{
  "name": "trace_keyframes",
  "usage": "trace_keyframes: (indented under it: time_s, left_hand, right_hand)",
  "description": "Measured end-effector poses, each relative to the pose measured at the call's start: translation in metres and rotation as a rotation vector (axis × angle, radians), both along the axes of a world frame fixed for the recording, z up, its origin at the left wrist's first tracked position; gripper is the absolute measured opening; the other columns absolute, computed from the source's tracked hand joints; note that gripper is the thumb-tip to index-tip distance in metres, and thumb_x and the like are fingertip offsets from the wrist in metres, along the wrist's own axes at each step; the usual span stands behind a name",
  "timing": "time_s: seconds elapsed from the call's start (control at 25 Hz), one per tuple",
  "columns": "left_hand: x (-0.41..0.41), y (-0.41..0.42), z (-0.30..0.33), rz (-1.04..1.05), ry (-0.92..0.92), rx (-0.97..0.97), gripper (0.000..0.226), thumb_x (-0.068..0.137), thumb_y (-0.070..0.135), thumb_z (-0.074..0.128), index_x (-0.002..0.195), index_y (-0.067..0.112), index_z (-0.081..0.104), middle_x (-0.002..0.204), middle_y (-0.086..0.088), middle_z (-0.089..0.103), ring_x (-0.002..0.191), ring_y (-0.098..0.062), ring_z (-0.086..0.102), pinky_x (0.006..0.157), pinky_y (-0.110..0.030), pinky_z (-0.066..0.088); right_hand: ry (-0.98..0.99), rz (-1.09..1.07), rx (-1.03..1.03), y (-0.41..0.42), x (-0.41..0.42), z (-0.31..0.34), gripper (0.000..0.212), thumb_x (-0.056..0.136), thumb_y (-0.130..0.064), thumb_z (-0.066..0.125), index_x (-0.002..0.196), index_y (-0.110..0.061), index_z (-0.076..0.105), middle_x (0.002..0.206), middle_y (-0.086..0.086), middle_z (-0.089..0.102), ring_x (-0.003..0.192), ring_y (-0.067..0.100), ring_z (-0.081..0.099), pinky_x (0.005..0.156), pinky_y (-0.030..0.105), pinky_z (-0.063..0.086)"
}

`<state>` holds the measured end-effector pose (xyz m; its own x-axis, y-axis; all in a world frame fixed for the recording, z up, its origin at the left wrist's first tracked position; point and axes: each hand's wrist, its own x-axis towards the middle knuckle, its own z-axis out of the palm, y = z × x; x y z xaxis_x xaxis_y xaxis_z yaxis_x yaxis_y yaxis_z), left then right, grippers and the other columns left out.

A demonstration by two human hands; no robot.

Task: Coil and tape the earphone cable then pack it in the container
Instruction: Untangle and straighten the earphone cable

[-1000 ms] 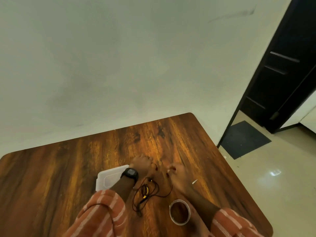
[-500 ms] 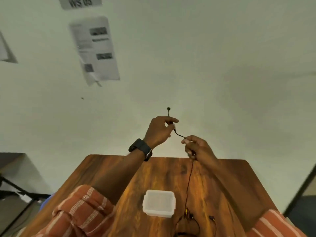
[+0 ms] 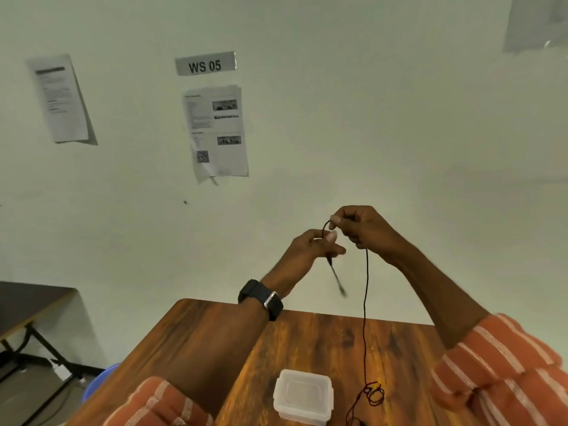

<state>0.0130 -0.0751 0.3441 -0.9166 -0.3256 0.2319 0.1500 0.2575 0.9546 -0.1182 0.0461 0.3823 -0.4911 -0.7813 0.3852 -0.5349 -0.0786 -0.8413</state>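
Both hands are raised above the wooden table (image 3: 196, 339), close together. My left hand (image 3: 310, 250), with a black watch on the wrist, pinches the black earphone cable (image 3: 365, 302) near its plug end; the plug dangles blurred below the fingers. My right hand (image 3: 362, 229) pinches the same cable just right of it, with a short loop between the two hands. From the right hand the cable hangs straight down to a tangle with a yellow spot on the table. A lidded translucent plastic container (image 3: 302, 395) sits on the table near me, left of the tangle.
A pale wall faces me with a "WS 05" label (image 3: 205, 64) and printed sheets (image 3: 215, 130) taped on it. A dark table (image 3: 24, 299) with black legs stands at the left. Something blue (image 3: 98, 379) shows beside the table's left edge.
Both hands rose from the table with the cable, then came closer together. The plug end, earlier sticking up from my left hand, now hangs below it. The view tilted up; the tape roll left the frame.
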Motion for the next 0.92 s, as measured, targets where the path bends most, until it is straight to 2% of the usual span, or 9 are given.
trace_keyframes:
  time_s: [0.12,0.24,0.4,0.52,0.6,0.64,0.76,0.84,0.92]
  left_hand:
    - [-0.001,0.013,0.000,-0.074,0.061,0.197,0.028,0.097,0.036,0.056,0.105,0.010,0.066,0.080,-0.003,0.071,0.078,-0.022,0.069,0.087,-0.037,0.054]
    - [0.009,0.017,-0.013,-0.201,0.074,0.367,0.020,0.099,0.026,0.053,0.098,0.010,0.064,0.061,0.004,0.048,0.047,-0.009,0.044,0.057,-0.025,0.048]
    - [0.024,0.019,-0.009,-0.566,0.212,0.788,0.026,0.100,0.021,0.041,0.102,0.007,0.063,0.053,0.007,0.039,0.041,-0.005,0.032,0.041,-0.018,0.033]
    - [0.018,0.021,0.024,-0.534,0.361,0.818,0.040,0.104,0.031,0.034,0.108,0.005,0.064,0.052,0.007,0.036,0.043,-0.006,0.019,0.037,-0.017,0.024]
    - [0.005,0.015,0.047,-0.365,0.463,0.724,0.046,0.105,0.035,0.032,0.121,0.004,0.062,0.055,0.007,0.034,0.046,-0.007,0.021,0.041,-0.018,0.029]
    - [-0.003,0.007,0.055,-0.251,0.502,0.608,0.046,0.106,0.034,0.032,0.130,0.004,0.057,0.057,0.006,0.039,0.048,-0.008,0.029,0.047,-0.020,0.037]
    - [-0.022,-0.025,0.056,0.040,0.408,-0.034,0.040,0.105,0.024,0.038,0.139,0.006,0.047,0.074,-0.008,0.065,0.069,-0.023,0.059,0.070,-0.039,0.052]
    - [-0.020,-0.033,0.037,-0.041,0.144,-0.337,0.039,0.103,0.026,0.042,0.133,0.005,0.054,0.072,-0.010,0.067,0.065,-0.024,0.060,0.065,-0.043,0.048]
    - [-0.005,-0.018,0.010,-0.198,-0.042,-0.328,0.043,0.106,0.032,0.034,0.126,0.004,0.060,0.056,-0.001,0.050,0.050,-0.014,0.045,0.053,-0.035,0.035]
  right_hand:
    - [0.094,-0.015,0.001,0.001,0.008,0.007,0.024,0.094,-0.025,0.062,0.084,-0.006,0.072,0.054,-0.013,0.056,0.048,0.003,0.039,0.046,0.019,0.031]
    - [0.062,-0.049,-0.039,0.005,0.003,0.009,0.025,0.092,-0.027,0.064,0.084,-0.005,0.073,0.047,-0.016,0.046,0.050,0.010,0.032,0.046,0.023,0.027]
    - [-0.133,-0.088,-0.171,0.006,-0.005,-0.011,0.023,0.091,-0.029,0.066,0.080,-0.008,0.070,0.051,-0.010,0.037,0.048,0.010,0.026,0.047,0.025,0.023]
    - [-0.213,-0.143,-0.205,0.005,0.011,-0.047,0.025,0.095,-0.030,0.060,0.081,-0.014,0.072,0.057,-0.004,0.042,0.050,0.011,0.034,0.049,0.027,0.030]
    - [-0.183,-0.100,-0.144,0.006,0.034,-0.073,0.025,0.098,-0.026,0.055,0.087,-0.013,0.074,0.061,0.001,0.044,0.054,0.013,0.040,0.050,0.027,0.037]
    - [-0.167,-0.056,-0.104,0.009,0.046,-0.083,0.023,0.099,-0.023,0.054,0.091,-0.013,0.075,0.061,0.003,0.046,0.055,0.015,0.042,0.050,0.026,0.039]
    - [-0.153,0.056,-0.032,0.028,0.069,-0.091,0.019,0.097,-0.019,0.058,0.091,-0.016,0.076,0.060,0.007,0.047,0.054,0.017,0.042,0.049,0.025,0.041]
    - [-0.182,0.033,-0.121,0.044,0.062,-0.073,0.021,0.096,-0.015,0.059,0.083,-0.015,0.076,0.054,0.000,0.044,0.048,0.014,0.037,0.045,0.025,0.034]
    - [-0.204,-0.059,-0.233,0.058,0.042,-0.045,0.022,0.097,-0.014,0.057,0.081,-0.012,0.073,0.052,-0.006,0.041,0.046,0.012,0.032,0.047,0.026,0.027]
